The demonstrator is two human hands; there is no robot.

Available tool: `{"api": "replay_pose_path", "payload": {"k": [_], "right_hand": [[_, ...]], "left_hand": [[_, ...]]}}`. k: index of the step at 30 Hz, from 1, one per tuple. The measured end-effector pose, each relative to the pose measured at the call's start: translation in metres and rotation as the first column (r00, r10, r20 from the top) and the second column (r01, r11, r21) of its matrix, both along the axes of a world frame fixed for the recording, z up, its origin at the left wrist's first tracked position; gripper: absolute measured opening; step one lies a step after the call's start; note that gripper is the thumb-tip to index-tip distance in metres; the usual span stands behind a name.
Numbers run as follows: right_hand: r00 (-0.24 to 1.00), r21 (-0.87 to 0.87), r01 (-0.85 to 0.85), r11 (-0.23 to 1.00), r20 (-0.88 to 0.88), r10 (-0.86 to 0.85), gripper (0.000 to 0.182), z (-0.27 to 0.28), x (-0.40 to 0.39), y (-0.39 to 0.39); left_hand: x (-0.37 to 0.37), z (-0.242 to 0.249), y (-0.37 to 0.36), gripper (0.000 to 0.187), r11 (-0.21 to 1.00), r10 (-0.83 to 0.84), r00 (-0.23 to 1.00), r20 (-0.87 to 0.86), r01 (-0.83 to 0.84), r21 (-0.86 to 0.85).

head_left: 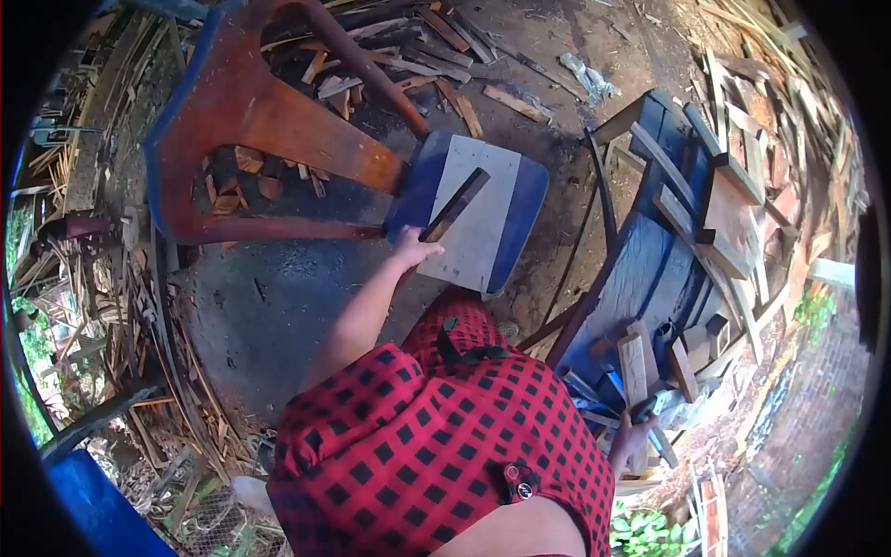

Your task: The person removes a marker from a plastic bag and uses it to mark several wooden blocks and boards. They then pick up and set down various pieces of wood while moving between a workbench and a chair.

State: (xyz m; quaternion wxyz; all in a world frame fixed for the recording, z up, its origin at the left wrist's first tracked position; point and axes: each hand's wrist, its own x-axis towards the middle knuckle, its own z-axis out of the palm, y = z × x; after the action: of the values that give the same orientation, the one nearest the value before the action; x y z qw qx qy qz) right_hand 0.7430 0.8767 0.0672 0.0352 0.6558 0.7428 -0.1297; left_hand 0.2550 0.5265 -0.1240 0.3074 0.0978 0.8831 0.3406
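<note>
My left hand (413, 251) is closed around the near end of a short dark wood strip (455, 206). The strip slants across a pale board (445, 251) lying on the blue seat (526, 218) of a wooden chair. The chair's reddish-brown back (297, 121), edged in blue, stretches away to the left. Off to the right, my right hand (633, 438) is closed at a dark-handled tool (644, 408) by the near end of a blue workbench (640, 265); its exact kind is unclear. Beside that hand stands a light wooden block (633, 367).
Wood offcuts (408, 56) lie scattered on the ground beyond the chair. Long slats (172, 371) pile up at the left. Several wooden pieces (733, 176) rest on the bench, with more scrap behind it. Crumpled clear plastic (589, 77) lies on the dirt floor (548, 139).
</note>
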Motion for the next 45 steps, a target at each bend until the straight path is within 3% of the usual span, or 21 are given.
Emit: {"api": "replay_pose_path", "payload": {"k": [1, 3, 4, 6, 7, 9, 12, 16, 18, 19, 21, 25, 27, 28, 33, 35, 36, 39, 41, 43, 45], "right_hand": [[1.0, 0.004, -0.007, 1.0, 0.006, 0.007, 0.067, 0.0, 0.002, 0.0], [0.998, -0.004, -0.013, 1.0, -0.069, 0.012, 0.07, -0.004, 0.005, 0.001], [0.995, 0.013, 0.005, 1.0, -0.098, -0.003, 0.07, -0.004, 0.003, -0.001], [0.998, -0.024, 0.007, 1.0, -0.066, -0.009, 0.069, -0.009, 0.01, 0.004], [0.999, -0.067, 0.015, 0.998, -0.035, -0.017, 0.067, -0.006, 0.009, 0.006], [0.999, -0.016, -0.035, 0.999, -0.014, 0.034, 0.069, -0.003, 0.005, 0.003], [0.999, -0.038, -0.033, 0.999, -0.022, 0.033, 0.07, 0.005, -0.004, -0.001], [1.0, -0.111, -0.013, 0.994, -0.015, 0.011, 0.07, 0.005, -0.003, 0.005], [1.0, -0.109, -0.024, 0.994, 0.016, 0.026, 0.07, 0.007, -0.004, 0.004], [0.999, -0.112, -0.033, 0.993, 0.02, 0.035, 0.07, 0.005, -0.001, 0.007], [1.0, -0.139, 0.001, 0.99, 0.011, 0.0, 0.071, -0.003, 0.006, 0.012], [0.999, -0.147, 0.044, 0.988, 0.036, -0.039, 0.069, -0.001, -0.001, 0.011], [0.999, -0.129, 0.013, 0.992, 0.035, -0.009, 0.067, 0.006, -0.009, 0.007], [1.0, -0.12, -0.015, 0.993, 0.007, 0.016, 0.067, 0.001, -0.004, 0.009], [1.0, -0.097, 0.017, 0.995, 0.001, -0.017, 0.064, 0.0, -0.005, 0.005], [1.0, -0.065, 0.002, 0.998, 0.014, -0.001, 0.066, -0.001, -0.003, 0.003], [0.999, 0.029, -0.051, 0.998, 0.019, 0.05, 0.073, -0.01, 0.006, 0.001], [1.0, -0.026, -0.018, 1.0, -0.004, 0.018, 0.079, -0.002, 0.004, -0.001], [0.988, 0.068, -0.095, 0.993, -0.116, 0.103, 0.068, -0.027, 0.028, 0.006], [0.988, 0.087, -0.047, 0.995, -0.14, 0.059, 0.068, -0.014, 0.012, -0.002], [0.99, 0.044, -0.002, 0.999, -0.141, 0.008, 0.068, -0.01, 0.006, -0.004]], "left_hand": [[-0.006, 0.001, 0.003, 0.061, 1.0, 0.007, 1.0, 0.006, -0.007, 0.004], [-0.018, 0.003, 0.011, 0.062, 0.997, 0.077, 0.97, 0.232, -0.078, -0.004], [-0.025, 0.008, 0.016, 0.062, 0.997, 0.08, 0.968, 0.236, -0.082, -0.001], [-0.036, 0.023, 0.026, 0.075, 0.996, 0.018, 0.82, 0.572, -0.065, 0.061], [-0.035, 0.028, 0.029, 0.075, 0.995, 0.018, 0.817, 0.576, -0.069, 0.067], [-0.032, 0.033, 0.033, 0.09, 0.977, 0.176, 0.827, 0.534, -0.213, 0.008], [-0.032, 0.018, 0.026, 0.102, 0.969, 0.204, 0.791, 0.576, -0.247, -0.005], [-0.02, -0.005, 0.028, 0.084, 0.933, 0.318, 0.86, 0.399, -0.358, 0.028], [-0.016, 0.003, 0.036, 0.063, 0.958, 0.052, 0.876, 0.48, -0.179, 0.223], [-0.011, 0.011, 0.042, 0.063, 0.957, 0.061, 0.873, 0.483, -0.189, 0.22], [0.001, 0.033, 0.063, 0.049, 0.998, 0.019, 0.978, 0.206, -0.032, 0.061], [0.018, 0.062, 0.1, 0.054, 1.0, -0.003, 0.987, 0.161, 0.006, -0.02], [0.028, 0.062, 0.11, 0.057, 0.991, -0.007, 1.0, -0.001, 0.007, -0.132], [0.026, 0.072, 0.11, 0.058, 0.991, -0.028, 0.997, 0.067, 0.037, -0.13], [0.015, 0.089, 0.102, 0.054, 0.99, -0.083, 0.994, 0.064, 0.09, -0.108], [0.009, 0.099, 0.086, 0.05, 0.992, -0.104, 0.989, 0.107, 0.111, -0.06], [0.006, 0.105, 0.076, 0.051, 0.994, -0.091, 0.985, 0.149, 0.099, -0.05], [-0.001, 0.132, 0.045, 0.044, 0.996, -0.082, 0.97, 0.228, 0.074, 0.043], [-0.001, 0.146, 0.028, 0.04, 0.994, -0.064, 0.973, 0.22, 0.043, 0.102], [-0.003, 0.176, 0.021, 0.039, 0.993, -0.116, 0.974, 0.194, 0.111, 0.034], [-0.003, 0.192, 0.01, 0.036, 0.997, -0.069, 0.986, 0.152, 0.075, -0.036]]}}
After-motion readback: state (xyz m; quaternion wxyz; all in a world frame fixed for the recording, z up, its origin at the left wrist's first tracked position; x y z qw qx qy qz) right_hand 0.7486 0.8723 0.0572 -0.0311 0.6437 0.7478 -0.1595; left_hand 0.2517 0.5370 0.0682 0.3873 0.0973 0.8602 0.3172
